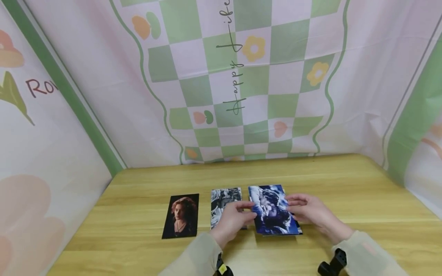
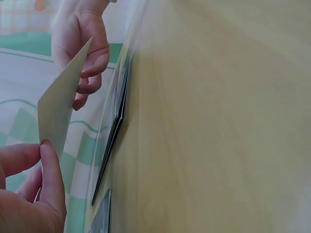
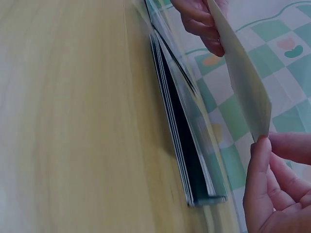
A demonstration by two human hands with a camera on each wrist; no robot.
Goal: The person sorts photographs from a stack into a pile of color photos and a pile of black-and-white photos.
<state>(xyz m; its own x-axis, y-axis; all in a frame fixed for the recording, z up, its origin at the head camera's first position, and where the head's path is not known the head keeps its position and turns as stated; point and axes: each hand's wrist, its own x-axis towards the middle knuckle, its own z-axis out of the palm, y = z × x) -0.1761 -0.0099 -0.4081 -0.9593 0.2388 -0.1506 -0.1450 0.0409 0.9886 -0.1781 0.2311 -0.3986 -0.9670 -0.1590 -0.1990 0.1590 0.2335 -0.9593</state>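
Note:
A blue-toned photo card (image 1: 271,211) showing figures close together is held between both hands by its two side edges. My left hand (image 1: 231,220) pinches its left edge between thumb and fingers. On the opposite edge, my right hand (image 1: 312,212) pinches it the same way. Both wrist views show the card's plain pale back (image 2: 60,107), raised off the table and tilted. Below it lies a small stack of cards (image 3: 177,131), mostly hidden from the head view by the held card.
Left of the hands, a black-and-white photo card (image 1: 221,201) lies partly behind my left hand. Farther left is a dark portrait card (image 1: 181,216) on the wooden table (image 1: 131,214). A checkered, flower-printed cloth (image 1: 221,76) hangs behind the table.

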